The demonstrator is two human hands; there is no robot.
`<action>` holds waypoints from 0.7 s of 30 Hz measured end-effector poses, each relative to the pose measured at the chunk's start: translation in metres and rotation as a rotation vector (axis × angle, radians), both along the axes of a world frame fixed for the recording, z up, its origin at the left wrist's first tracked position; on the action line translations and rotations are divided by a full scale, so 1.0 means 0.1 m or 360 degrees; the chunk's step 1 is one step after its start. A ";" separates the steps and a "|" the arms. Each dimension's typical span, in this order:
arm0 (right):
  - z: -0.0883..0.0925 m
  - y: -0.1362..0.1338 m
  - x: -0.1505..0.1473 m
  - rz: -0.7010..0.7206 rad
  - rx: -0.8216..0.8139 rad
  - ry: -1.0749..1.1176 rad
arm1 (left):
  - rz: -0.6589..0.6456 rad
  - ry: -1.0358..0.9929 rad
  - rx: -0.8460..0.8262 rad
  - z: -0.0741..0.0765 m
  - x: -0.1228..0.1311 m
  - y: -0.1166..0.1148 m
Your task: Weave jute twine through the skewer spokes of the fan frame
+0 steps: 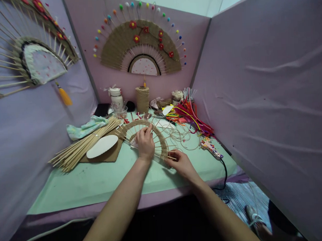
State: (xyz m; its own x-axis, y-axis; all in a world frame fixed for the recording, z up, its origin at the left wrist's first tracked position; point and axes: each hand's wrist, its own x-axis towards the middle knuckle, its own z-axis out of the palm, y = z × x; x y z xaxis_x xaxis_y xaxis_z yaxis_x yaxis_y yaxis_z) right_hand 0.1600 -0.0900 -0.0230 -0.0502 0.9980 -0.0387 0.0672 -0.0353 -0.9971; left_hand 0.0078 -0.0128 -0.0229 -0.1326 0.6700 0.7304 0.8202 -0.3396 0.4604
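Note:
A half-round fan frame of thin wooden sticks wound with brown jute twine lies on the green table mat. My left hand rests on the middle of the fan, fingers curled and pressing on the sticks and woven band. My right hand is at the fan's right end, fingers pinched on the twine and stick tips there. Loose twine trails in loops to the right of the fan.
A bundle of bamboo sticks, a white oval card on brown cardboard, a twine spool, a white bottle, coloured pipe cleaners and a glue gun with black cord lie around. Purple partitions hold finished fans.

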 end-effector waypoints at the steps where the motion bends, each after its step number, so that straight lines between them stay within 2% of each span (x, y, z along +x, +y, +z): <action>1: -0.01 0.00 0.01 0.0010 -0.0014 0.0015 | 0.0027 -0.0004 -0.0016 0.01 0.00 -0.01; 5: -0.05 0.00 0.01 -0.0020 -0.0028 -0.0037 | 0.0089 -0.0014 -0.0065 0.05 0.02 -0.04; 13: -0.08 0.03 -0.04 -0.0089 -0.0062 -0.0075 | 0.0070 0.0023 -0.0076 0.05 0.01 -0.05; 21: -0.05 0.03 0.15 -0.0064 0.0024 -0.0207 | 0.0066 0.0051 -0.0051 0.06 -0.01 -0.05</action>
State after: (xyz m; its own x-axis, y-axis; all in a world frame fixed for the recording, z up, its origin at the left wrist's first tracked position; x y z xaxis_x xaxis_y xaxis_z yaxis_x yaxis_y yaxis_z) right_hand 0.1754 -0.0870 -0.0284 -0.0060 0.9996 -0.0271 0.1950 -0.0255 -0.9805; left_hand 0.0067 -0.0177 -0.0166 -0.1379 0.6876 0.7128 0.8477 -0.2903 0.4440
